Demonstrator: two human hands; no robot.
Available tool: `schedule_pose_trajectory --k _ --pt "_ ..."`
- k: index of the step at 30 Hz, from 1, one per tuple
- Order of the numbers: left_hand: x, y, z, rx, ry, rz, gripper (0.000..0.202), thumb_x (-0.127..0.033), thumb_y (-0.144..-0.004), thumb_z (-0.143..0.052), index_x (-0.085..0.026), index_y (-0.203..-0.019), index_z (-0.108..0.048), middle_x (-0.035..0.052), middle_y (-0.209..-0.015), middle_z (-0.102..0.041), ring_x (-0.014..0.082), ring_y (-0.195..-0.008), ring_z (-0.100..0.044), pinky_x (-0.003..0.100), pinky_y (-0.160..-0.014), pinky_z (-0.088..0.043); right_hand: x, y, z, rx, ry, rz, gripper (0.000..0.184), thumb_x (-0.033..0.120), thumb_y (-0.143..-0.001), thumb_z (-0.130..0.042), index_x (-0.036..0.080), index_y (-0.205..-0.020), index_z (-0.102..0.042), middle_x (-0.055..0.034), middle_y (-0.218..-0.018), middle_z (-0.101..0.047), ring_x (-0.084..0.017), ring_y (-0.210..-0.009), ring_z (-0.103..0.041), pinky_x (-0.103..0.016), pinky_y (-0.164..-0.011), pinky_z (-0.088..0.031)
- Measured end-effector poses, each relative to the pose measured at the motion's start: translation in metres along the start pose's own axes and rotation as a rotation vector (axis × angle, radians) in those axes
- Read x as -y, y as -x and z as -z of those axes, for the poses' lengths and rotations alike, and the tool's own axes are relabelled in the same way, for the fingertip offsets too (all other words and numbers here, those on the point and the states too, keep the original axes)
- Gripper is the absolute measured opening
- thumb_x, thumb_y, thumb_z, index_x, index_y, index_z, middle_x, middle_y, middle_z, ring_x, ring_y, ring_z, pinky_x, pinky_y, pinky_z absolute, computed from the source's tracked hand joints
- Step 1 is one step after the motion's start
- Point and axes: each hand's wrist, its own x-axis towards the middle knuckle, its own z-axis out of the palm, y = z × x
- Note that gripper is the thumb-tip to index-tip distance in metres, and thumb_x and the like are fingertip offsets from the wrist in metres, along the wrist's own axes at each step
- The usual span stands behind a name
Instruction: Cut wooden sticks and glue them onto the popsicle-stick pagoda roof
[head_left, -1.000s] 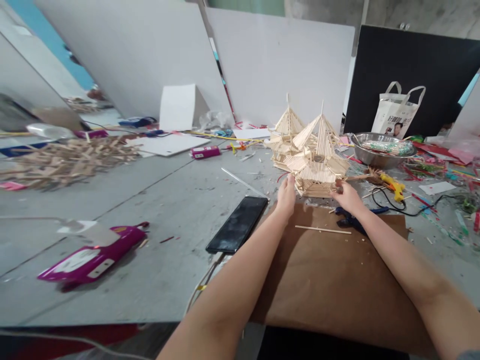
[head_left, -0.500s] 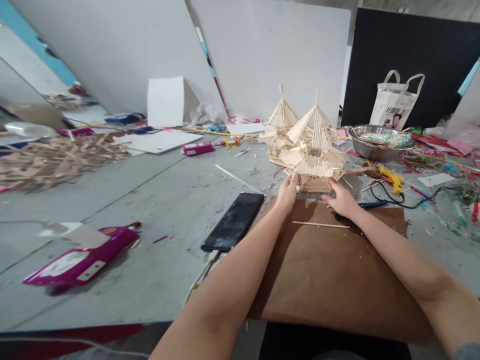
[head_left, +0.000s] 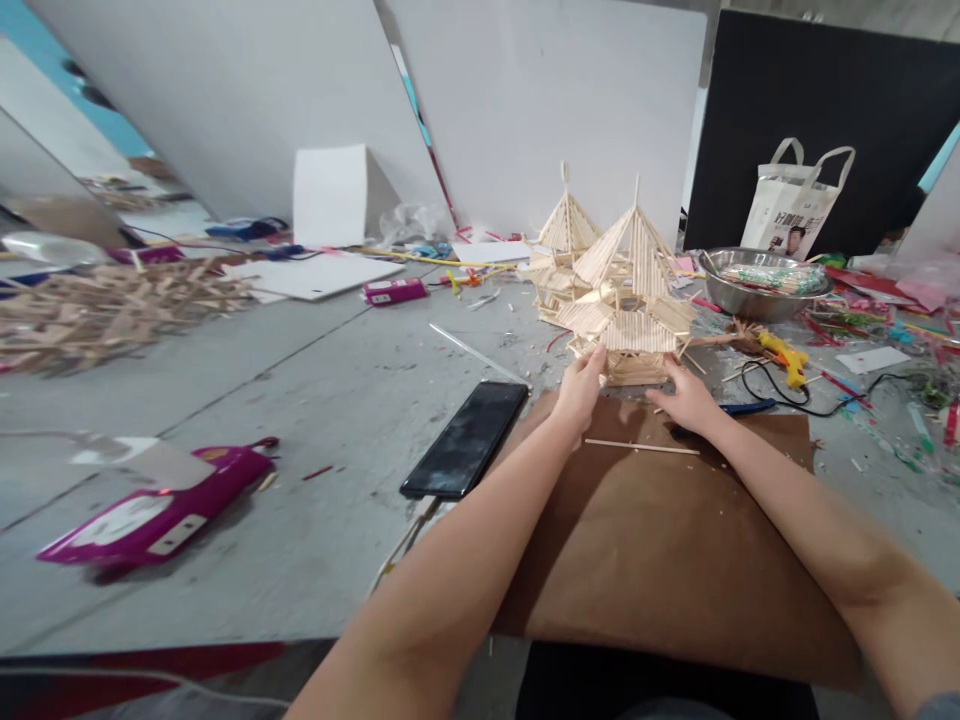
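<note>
Table [head_left: 300, 400] first, grey and messy, with your brown cardboard sheet [head_left: 660, 540] on it. Stick pavilion [head_left: 630, 300] stands at the sheet's 12 o'clock, phone [head_left: 465, 440] at its 9. Your left hand [head_left: 579, 392] pinches the pavilion's lower eave at 7 o'clock, right hand [head_left: 686, 400] lies open, fingertips on the base at 5. Thin stick [head_left: 641, 447] lies on the sheet between your wrists

black phone [head_left: 465, 440], steel bowl [head_left: 763, 283], tote bag [head_left: 793, 213]

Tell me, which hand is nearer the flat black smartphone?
Left. The left hand sits just right of the flat black smartphone; the right hand is much farther right.
</note>
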Motion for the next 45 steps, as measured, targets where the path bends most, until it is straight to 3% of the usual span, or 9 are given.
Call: schedule_pose_trajectory --k 6,10,15,21,30,45 --pt "-0.001 0.007 -0.007 0.002 0.014 0.024 0.05 -0.064 -0.064 -0.052 -0.015 -0.073 -0.061 0.0078 -0.085 -0.067 0.0179 -0.081 -0.057 0.028 -0.07 -0.043 -0.001 -0.001 -0.003 -0.102 0.036 0.013 0.053 0.026 -0.074 -0.051 0.007 -0.123 -0.048 -0.0175 -0.126 -0.052 -0.024 -0.119 -0.047 -0.036 -0.098 -0.036" --pt "-0.005 0.015 -0.01 0.001 0.027 0.033 0.053 -0.066 -0.068 -0.046 -0.016 -0.077 -0.061 0.0082 -0.092 -0.067 0.0179 -0.085 -0.057 0.028 -0.07 -0.043 -0.003 0.0 -0.011 -0.152 0.073 -0.005 0.055 0.025 -0.075 -0.047 0.001 -0.125 -0.044 -0.021 -0.119 -0.055 -0.025 -0.114 -0.05 -0.036 -0.095 -0.038" --pt "-0.011 0.024 -0.015 0.002 0.029 0.059 0.05 -0.064 -0.071 -0.044 -0.017 -0.071 -0.061 0.0082 -0.086 -0.067 0.0197 -0.087 -0.058 0.029 -0.069 -0.044 -0.007 0.001 -0.019 -0.227 0.131 -0.021 0.059 0.023 -0.075 -0.045 0.0 -0.129 -0.039 -0.0227 -0.116 -0.056 -0.029 -0.109 -0.051 -0.041 -0.092 -0.038" --pt "-0.006 0.027 -0.018 0.014 0.034 0.026 0.049 -0.058 -0.076 -0.041 -0.015 -0.082 -0.064 0.0091 -0.09 -0.067 0.021 -0.087 -0.059 0.031 -0.071 -0.045 -0.004 0.003 -0.018 -0.195 0.242 -0.081 0.063 0.028 -0.077 -0.043 -0.002 -0.132 -0.035 -0.0246 -0.126 -0.049 -0.032 -0.118 -0.045 -0.044 -0.097 -0.033" --pt "-0.002 0.03 -0.019 0.024 0.036 0.022 0.054 -0.058 -0.08 -0.035 -0.013 -0.084 -0.064 0.0112 -0.097 -0.067 0.0228 -0.096 -0.059 0.033 -0.078 -0.046 -0.001 0.005 -0.015 -0.162 0.289 -0.123 0.066 0.028 -0.076 -0.046 -0.002 -0.133 -0.03 -0.0256 -0.135 -0.038 -0.033 -0.123 -0.039 -0.044 -0.099 -0.03" --pt "0.02 0.017 -0.017 -0.013 -0.088 -0.139 0.053 -0.056 -0.081 -0.032 -0.014 -0.088 -0.064 0.0131 -0.102 -0.066 0.0247 -0.102 -0.057 0.036 -0.092 -0.039 -0.004 0.006 -0.018 -0.168 0.257 -0.112 0.067 0.029 -0.076 -0.045 0.002 -0.134 -0.028 -0.0237 -0.138 -0.035 -0.033 -0.126 -0.035 -0.047 -0.1 -0.028"
